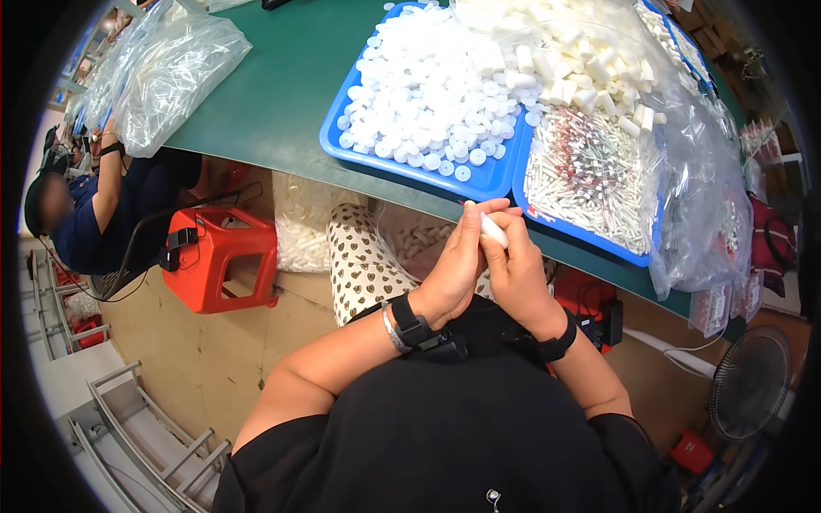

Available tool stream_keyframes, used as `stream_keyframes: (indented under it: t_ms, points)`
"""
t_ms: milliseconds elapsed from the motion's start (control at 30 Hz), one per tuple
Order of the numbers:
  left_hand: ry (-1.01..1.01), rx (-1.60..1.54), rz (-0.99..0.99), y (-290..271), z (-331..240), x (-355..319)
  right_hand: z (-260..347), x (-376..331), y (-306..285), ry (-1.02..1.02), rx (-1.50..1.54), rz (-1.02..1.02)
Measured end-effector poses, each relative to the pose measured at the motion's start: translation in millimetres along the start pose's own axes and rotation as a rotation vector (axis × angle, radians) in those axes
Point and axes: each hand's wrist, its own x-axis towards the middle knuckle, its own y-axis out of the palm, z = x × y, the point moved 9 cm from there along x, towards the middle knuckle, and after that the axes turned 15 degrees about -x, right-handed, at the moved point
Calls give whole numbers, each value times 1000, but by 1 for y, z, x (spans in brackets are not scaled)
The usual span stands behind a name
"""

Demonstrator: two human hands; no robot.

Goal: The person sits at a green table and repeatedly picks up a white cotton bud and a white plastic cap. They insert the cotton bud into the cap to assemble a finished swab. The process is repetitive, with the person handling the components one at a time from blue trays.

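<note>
Two hands meet just below the desk edge, over the lap: left hand (pixel 457 256) is curled narrow w/ fingers wrapped round a small white tube (pixel 493 231), right hand (pixel 513 269) closes in on the same piece from the other side, thumb and fingertips pinching it. The tube sits between both hands, held in the air just off the near edge of the green desk (pixel 282 77), not resting on anything. Which end is capped can't be told, fingers hide most of it. Risk no. 1, as I judge it: the piece is small and smooth, gripped over open lap & floor, so a slip while pressing or twisting drops it down past the patterned trousers (pixel 363 261) and out of reach. Risk no. 2: the blue tray of round white caps (pixel 428 94) and the blue tray of thin sticks (pixel 590 175) both sit right at the desk edge; an elbow or wrist lifting up could knock a rim and spill loose parts. The clear bag (pixel 710 205) hangs off the right tray, a snag there may drag it. A seated co-worker (pixel 94 214) at far left is well apart, no clash likely.
</note>
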Motion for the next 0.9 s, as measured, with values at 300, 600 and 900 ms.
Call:
stream_keyframes:
  t_ms: [300, 600, 900]
  points:
    - [-123, -37, 70, 7, -15, -7, -21, -19, 32, 583, 1135, 552]
    - [-96, -45, 103, 7, -13, -4, -21, -22, 38, 593, 1089, 536]
    - [-133, -48, 227, 13, -14, -10, -11, -21, 32, 622, 1268, 621]
